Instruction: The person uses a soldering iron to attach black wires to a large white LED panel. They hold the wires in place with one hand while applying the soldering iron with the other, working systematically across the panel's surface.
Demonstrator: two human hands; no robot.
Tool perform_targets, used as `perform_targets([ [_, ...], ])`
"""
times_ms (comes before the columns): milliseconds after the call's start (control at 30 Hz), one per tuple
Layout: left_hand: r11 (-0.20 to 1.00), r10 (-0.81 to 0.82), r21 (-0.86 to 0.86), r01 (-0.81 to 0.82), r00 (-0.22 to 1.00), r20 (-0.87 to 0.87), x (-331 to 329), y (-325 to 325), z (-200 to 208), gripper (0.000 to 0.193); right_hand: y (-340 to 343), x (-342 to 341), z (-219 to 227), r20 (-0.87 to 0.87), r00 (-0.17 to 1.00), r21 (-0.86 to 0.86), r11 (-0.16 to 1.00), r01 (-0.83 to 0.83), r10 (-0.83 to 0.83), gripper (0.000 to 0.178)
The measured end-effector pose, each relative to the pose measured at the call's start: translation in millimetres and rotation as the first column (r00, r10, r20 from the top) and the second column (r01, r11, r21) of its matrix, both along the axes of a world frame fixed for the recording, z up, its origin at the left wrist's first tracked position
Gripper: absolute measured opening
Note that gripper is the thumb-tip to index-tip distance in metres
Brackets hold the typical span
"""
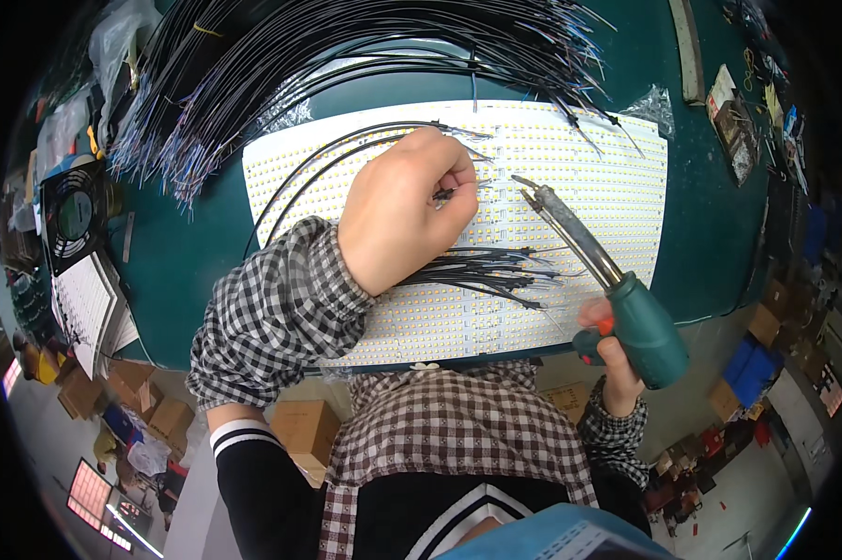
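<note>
My left hand [407, 210] is closed over the middle of a white LED panel [617, 187] dotted with rows of small yellow chips. Pinched in its fingers is a black cable [444, 194], whose thin wire ends point right at the panel's centre strip. A green-handled soldering gun [649, 331] is gripped by my right hand [619, 373] at the panel's right front. Its tip slants up and left, close to those wire ends; contact cannot be made out. Black cables [477, 266] with split coloured ends lie on the panel below my left hand.
A large bundle of black cables [346, 42] arcs across the back of the green table [164, 271]. At the left stand a black fan [74, 215] and a stack of white panels [90, 303]. A dark block [733, 135] lies at the far right. Cardboard boxes [304, 431] sit below.
</note>
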State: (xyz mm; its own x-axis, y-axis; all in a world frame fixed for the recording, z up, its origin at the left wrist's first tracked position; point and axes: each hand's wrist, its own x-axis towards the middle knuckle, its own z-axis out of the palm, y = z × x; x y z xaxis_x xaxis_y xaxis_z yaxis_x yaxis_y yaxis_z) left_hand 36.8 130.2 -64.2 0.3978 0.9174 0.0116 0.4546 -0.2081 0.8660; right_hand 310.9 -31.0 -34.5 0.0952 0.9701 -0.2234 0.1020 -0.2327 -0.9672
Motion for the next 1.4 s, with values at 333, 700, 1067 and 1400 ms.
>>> perform_targets([
  [333,1.000,-0.025,0.003,0.025,1.000,-0.008,1,3,10,0.008,3,-3,3,0.064,0.998,-0.012,1.000,-0.013,0.014,0.044],
  [700,0.997,-0.060,-0.053,0.059,0.998,-0.019,-2,9,5,0.008,1,3,-2,0.107,0.991,0.012,0.996,-0.085,0.084,0.047],
  [1067,0.995,-0.069,-0.068,0.068,0.998,-0.012,-2,8,7,0.009,-1,-2,6,0.087,0.995,-0.184,0.983,-0.025,0.042,0.057],
  [1400,0.997,-0.066,-0.053,0.064,0.998,-0.023,-1,8,7,0.008,5,-1,0,0.195,0.972,-0.031,0.992,-0.126,0.129,0.059],
])
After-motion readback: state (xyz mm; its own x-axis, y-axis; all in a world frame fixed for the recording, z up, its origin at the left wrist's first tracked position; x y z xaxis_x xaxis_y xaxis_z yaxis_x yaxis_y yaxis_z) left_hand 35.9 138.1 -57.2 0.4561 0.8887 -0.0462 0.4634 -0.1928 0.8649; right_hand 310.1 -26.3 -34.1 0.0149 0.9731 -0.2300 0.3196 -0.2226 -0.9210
